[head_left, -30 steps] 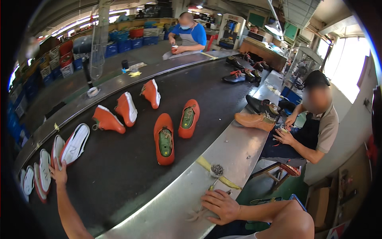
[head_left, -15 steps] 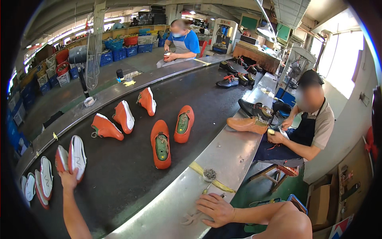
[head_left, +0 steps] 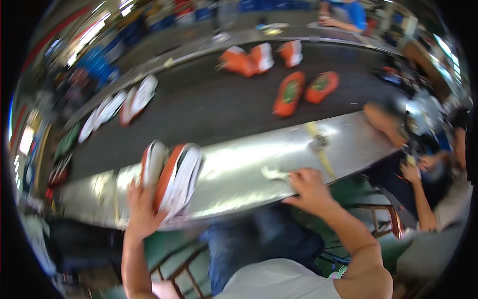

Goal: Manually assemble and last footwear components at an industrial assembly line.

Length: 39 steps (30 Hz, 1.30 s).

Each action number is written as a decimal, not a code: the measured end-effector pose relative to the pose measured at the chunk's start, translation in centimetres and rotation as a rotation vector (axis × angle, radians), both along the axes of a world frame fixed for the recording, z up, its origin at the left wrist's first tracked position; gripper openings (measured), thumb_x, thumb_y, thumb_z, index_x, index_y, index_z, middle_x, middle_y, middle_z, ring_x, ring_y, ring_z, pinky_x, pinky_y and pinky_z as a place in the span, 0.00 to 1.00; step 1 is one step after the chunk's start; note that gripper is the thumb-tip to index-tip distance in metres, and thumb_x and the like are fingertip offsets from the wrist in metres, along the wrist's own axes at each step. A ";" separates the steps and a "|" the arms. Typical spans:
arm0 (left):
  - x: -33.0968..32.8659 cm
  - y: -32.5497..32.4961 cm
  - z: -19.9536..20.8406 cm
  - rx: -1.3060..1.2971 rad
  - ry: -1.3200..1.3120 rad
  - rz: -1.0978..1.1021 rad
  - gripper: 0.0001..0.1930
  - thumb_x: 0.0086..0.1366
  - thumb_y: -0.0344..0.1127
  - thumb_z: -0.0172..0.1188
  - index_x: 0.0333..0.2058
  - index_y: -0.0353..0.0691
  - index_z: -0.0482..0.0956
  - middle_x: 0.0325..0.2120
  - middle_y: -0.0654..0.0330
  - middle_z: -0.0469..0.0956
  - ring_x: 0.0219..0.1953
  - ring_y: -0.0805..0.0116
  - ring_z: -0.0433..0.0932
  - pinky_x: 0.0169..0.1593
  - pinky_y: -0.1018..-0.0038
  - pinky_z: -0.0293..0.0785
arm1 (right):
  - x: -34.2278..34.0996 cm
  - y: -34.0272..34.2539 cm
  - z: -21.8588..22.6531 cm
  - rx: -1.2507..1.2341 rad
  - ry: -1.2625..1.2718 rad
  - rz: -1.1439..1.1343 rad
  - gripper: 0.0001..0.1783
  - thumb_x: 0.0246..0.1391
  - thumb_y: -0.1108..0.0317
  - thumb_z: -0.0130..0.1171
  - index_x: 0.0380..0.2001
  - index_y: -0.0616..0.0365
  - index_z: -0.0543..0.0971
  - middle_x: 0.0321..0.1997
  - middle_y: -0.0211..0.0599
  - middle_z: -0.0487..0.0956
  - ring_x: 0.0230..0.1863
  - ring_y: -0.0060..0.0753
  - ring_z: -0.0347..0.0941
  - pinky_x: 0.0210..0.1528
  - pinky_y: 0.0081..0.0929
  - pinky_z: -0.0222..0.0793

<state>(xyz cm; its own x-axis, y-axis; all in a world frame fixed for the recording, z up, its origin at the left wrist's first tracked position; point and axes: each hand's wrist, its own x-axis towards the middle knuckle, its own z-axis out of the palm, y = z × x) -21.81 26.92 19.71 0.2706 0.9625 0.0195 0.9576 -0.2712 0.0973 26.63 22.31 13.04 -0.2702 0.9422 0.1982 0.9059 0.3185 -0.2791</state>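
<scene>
My left hand point(head_left: 141, 208) grips the near ends of two orange shoes with white soles, over the metal ledge. The left shoe point(head_left: 153, 164) and the larger right shoe point(head_left: 178, 177) lean side by side, soles partly facing up. Blur hides whether they touch the metal. Resting at the ledge's near edge, my right hand point(head_left: 309, 188) has its fingers apart and nothing visible in them. Beside its fingertips lies a pale crumpled strip point(head_left: 275, 173).
The metal ledge point(head_left: 234, 164) borders a black belt point(head_left: 209, 94). On the belt stand orange shoes point(head_left: 290, 94) and, farther left, white-soled shoes point(head_left: 139, 99). A small round container point(head_left: 319, 143) sits by yellow tape. A co-worker point(head_left: 423, 169) sits at right; another point(head_left: 343, 17) is across.
My left hand has brought the two shoes from the belt to the metal ledge. My view has swung left and down. My right hand stays at the ledge.
</scene>
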 end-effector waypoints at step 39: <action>13.7 -21.2 -17.4 -0.579 -1.404 0.000 0.27 0.71 0.39 0.57 0.66 0.42 0.62 0.61 0.49 0.64 0.65 0.56 0.63 0.68 0.65 0.58 | -8.1 -20.6 -5.7 -1.191 1.005 0.174 0.19 0.64 0.62 0.55 0.52 0.63 0.74 0.35 0.35 0.80 0.35 0.24 0.74 0.42 0.28 0.72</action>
